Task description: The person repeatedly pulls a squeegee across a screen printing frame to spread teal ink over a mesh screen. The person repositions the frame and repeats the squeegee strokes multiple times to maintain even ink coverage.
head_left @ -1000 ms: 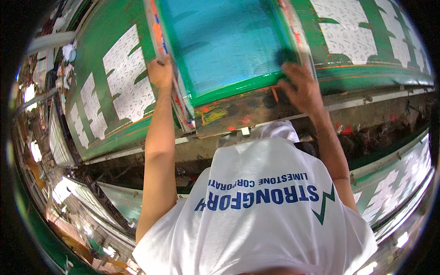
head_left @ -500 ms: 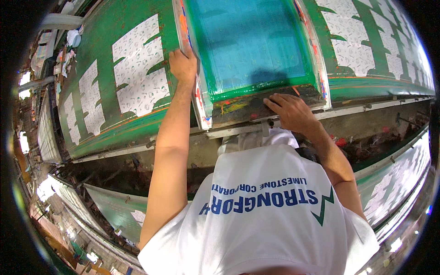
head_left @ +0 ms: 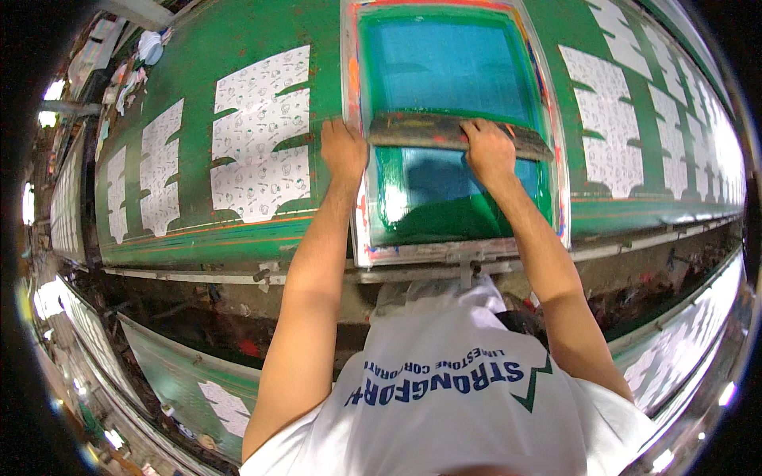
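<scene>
A screen printing frame with blue mesh and a green border lies on the long green table. My left hand is closed on the frame's left rail, its fingers partly hidden. My right hand grips a dark, ink-stained wooden squeegee right of its middle. The squeegee lies across the mesh from side to side, about halfway along the frame. Shiny green ink covers the near end of the screen. The squeegee's lower edge cannot be seen well.
White printed fabric pieces lie flat left of the frame, and more fabric pieces lie to its right. A metal rail runs along the near table edge. Another green table stands beyond the gap, at lower left.
My right hand has pushed the squeegee from the frame's near end to about mid-screen. The left hand still holds the left rail. The view has shifted, showing more of the screen.
</scene>
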Demonstrator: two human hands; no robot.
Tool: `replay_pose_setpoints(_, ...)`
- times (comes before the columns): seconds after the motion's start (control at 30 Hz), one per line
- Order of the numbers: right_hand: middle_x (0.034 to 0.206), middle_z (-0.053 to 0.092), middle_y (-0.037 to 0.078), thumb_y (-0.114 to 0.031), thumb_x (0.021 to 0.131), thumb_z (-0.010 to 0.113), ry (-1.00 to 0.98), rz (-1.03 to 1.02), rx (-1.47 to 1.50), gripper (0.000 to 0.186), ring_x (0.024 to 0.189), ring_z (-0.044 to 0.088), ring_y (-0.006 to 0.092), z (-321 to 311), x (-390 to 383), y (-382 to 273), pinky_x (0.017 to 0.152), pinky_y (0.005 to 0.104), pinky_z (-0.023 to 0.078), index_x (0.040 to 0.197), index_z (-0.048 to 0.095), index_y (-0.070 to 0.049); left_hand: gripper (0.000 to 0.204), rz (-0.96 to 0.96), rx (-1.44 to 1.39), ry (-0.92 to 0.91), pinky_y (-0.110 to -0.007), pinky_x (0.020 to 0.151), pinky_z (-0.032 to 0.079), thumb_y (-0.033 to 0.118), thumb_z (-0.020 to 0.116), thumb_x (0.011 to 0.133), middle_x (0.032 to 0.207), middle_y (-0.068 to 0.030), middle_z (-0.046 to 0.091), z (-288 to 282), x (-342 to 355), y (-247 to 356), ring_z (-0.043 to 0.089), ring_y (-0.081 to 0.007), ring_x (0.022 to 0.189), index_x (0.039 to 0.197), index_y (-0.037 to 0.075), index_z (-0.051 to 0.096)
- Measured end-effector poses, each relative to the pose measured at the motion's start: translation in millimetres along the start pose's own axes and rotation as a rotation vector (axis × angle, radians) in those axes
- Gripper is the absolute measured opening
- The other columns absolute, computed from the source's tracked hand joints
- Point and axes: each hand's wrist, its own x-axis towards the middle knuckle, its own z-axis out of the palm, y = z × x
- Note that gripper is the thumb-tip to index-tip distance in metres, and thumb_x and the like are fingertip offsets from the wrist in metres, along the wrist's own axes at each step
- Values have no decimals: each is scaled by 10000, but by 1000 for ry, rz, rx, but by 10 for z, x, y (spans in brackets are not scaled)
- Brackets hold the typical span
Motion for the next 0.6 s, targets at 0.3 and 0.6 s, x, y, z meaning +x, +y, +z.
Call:
replay_pose_setpoints(0.3,1070,766,140,-180,952,633,-80,-8,-66,254,1010,751,358,233,2195,506,838,510,614,1162,776,-176,337,-8,81,36,-556,828,529,304,648,985,1015,-235,617,11,6,98,625,-454,956,999,-32,633)
replay_pose_setpoints(0.6,1129,773,215,-353,906,777,-253,-188,-46,373,1062,751,410,-121,3334,882,905,530,610,1147,784,-68,290,-58,157,21,-549,799,534,287,674,964,970,-200,598,-26,5,196,629,-435,941,971,5,607)
